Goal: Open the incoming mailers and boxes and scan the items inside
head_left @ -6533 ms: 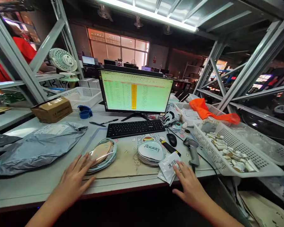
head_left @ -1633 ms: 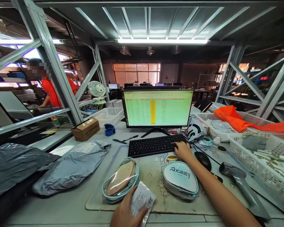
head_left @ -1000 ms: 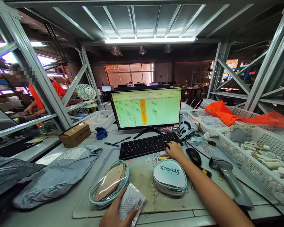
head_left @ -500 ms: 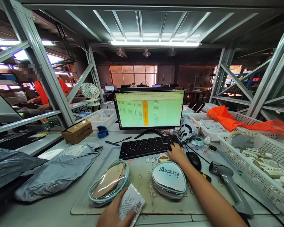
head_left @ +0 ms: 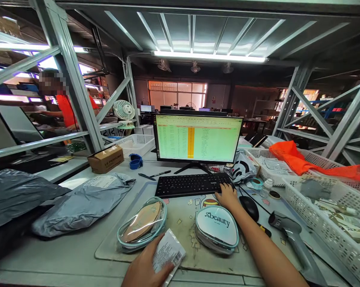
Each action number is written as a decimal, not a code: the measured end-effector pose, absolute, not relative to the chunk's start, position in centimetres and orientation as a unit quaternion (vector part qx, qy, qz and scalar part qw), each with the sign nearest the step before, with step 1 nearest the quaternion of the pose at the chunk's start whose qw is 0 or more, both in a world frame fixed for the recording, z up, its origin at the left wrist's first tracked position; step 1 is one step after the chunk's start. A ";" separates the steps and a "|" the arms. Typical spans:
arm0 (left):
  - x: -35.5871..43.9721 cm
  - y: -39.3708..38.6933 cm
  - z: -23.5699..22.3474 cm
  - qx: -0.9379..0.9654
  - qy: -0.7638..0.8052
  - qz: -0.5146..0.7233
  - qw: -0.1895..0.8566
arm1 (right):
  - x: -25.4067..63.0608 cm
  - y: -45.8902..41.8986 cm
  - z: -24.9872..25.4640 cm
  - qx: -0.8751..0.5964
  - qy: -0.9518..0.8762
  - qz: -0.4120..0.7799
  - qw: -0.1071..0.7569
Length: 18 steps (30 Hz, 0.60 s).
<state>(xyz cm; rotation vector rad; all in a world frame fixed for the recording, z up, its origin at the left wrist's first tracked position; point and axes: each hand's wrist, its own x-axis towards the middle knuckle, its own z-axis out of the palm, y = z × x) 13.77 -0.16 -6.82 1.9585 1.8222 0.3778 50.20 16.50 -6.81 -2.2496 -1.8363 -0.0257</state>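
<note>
My left hand grips a small white sachet with a barcode, low at the desk's near edge. My right hand rests with curled fingers on the right end of the black keyboard; nothing is held in it. Between the hands lie a clear pouch with a tan insert and a white "beauty" pouch on the desk mat. The monitor shows a green spreadsheet with an orange column.
A black mouse and a grey barcode scanner lie right of my arm. White baskets stand at the right, grey mailer bags and a cardboard box at the left. A person in red works behind the steel rack.
Both hands keep their places: left on the sachet, right at the keyboard. Only my head has shifted slightly, so the scene slid a little to the right.
</note>
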 end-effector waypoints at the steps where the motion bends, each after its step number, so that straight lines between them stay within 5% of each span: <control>1: 13.8 -0.2 -6.6 0.712 0.652 0.130 0.225 | 50.1 16.5 -6.6 -0.767 -0.631 -0.006 0.120; 18: 13.2 -0.4 -5.8 0.748 0.600 0.135 0.249 | 45.8 20.7 -3.0 -0.712 -0.693 0.016 0.116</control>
